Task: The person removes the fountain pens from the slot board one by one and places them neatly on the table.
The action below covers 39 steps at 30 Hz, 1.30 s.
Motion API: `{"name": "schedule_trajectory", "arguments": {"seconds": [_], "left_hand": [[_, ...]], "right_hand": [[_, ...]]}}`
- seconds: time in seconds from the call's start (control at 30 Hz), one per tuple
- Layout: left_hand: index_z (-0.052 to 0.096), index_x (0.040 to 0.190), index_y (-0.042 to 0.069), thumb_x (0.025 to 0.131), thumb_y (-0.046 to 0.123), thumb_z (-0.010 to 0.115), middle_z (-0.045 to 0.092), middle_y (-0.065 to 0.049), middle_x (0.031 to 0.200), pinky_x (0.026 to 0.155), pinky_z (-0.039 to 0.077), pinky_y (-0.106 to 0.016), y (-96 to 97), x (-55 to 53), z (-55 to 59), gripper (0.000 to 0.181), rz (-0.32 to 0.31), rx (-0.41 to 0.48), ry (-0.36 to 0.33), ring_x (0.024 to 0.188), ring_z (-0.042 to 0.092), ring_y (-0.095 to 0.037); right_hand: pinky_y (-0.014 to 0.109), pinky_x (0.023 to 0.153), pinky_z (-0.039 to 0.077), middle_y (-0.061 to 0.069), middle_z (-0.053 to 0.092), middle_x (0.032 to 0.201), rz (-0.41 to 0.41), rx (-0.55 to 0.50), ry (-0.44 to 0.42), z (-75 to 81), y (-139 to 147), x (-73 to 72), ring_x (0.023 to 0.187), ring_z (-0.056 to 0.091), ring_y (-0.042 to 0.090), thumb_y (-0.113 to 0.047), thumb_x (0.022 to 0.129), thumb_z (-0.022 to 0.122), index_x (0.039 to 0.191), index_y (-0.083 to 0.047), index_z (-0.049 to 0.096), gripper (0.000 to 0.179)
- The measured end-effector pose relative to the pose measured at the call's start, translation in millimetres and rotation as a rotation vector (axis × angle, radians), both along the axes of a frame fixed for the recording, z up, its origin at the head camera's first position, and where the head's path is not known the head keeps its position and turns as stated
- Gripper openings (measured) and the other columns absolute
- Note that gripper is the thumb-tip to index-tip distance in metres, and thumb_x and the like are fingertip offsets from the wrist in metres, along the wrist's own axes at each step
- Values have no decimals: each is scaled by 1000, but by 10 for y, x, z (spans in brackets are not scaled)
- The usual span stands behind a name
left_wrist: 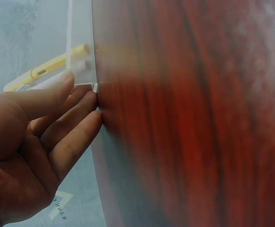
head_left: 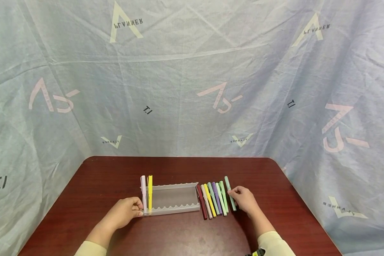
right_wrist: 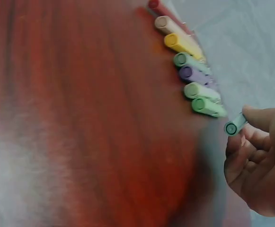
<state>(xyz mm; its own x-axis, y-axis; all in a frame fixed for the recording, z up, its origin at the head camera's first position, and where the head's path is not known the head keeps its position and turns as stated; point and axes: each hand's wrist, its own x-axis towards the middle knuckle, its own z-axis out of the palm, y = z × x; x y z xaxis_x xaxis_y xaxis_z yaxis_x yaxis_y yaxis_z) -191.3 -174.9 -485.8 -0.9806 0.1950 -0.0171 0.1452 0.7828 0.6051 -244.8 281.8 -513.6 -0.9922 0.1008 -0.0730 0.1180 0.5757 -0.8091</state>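
Observation:
A clear pen tray [head_left: 176, 197] with notched long sides stands on the table. My left hand [head_left: 126, 212] grips its near left corner between thumb and fingers; in the left wrist view the thumb [left_wrist: 65, 84] lies over the tray's edge. Two pens rest across the notches at that end, a pale pink pen [head_left: 143, 192] and a yellow pen [head_left: 150, 190]. On the other side, my right hand [head_left: 244, 200] pinches a pale teal pen [head_left: 228, 183] between thumb and fingers. The right wrist view shows that pen's round end [right_wrist: 231, 128] pointing toward the camera.
Several capped pens lie side by side right of the tray: a dark red pen [head_left: 202, 204], a beige one, a yellow pen [head_left: 209, 200], a purple pen [head_left: 217, 199] and green ones. The brown wooden table [head_left: 179, 234] is bordered by a grey printed cloth [head_left: 179, 106].

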Motion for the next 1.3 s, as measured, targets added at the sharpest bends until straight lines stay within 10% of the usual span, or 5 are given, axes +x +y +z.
{"name": "schedule_trajectory", "arguments": {"seconds": [0.3, 1.13, 1.3], "left_hand": [[60, 84, 16, 82, 12, 77, 60, 9, 70, 66, 41, -28, -3, -9, -27, 18, 7, 1, -7, 66, 51, -9], [60, 84, 16, 82, 11, 77, 61, 9, 71, 65, 41, -28, 4, 4, -55, 18, 12, 15, -19, 66, 51, -9], [60, 84, 16, 81, 11, 77, 61, 9, 71, 66, 41, -29, 3, -2, -41, 18, 15, 7, -11, 66, 51, -9]], "right_hand": [[33, 52, 41, 4, 54, 65, 10, 209, -3, -63, -30, 3, 55, 50, 19, -33, 93, 66, 85, -9, 61, 25], [33, 63, 43, 3, 63, 85, -33, 259, 82, 14, -115, 22, 72, 54, 16, -39, 98, 58, 100, -10, 63, 29], [34, 61, 46, 8, 63, 82, 38, 87, 162, 168, -351, 8, 69, 57, 22, -37, 99, 57, 103, -11, 65, 27]]}}
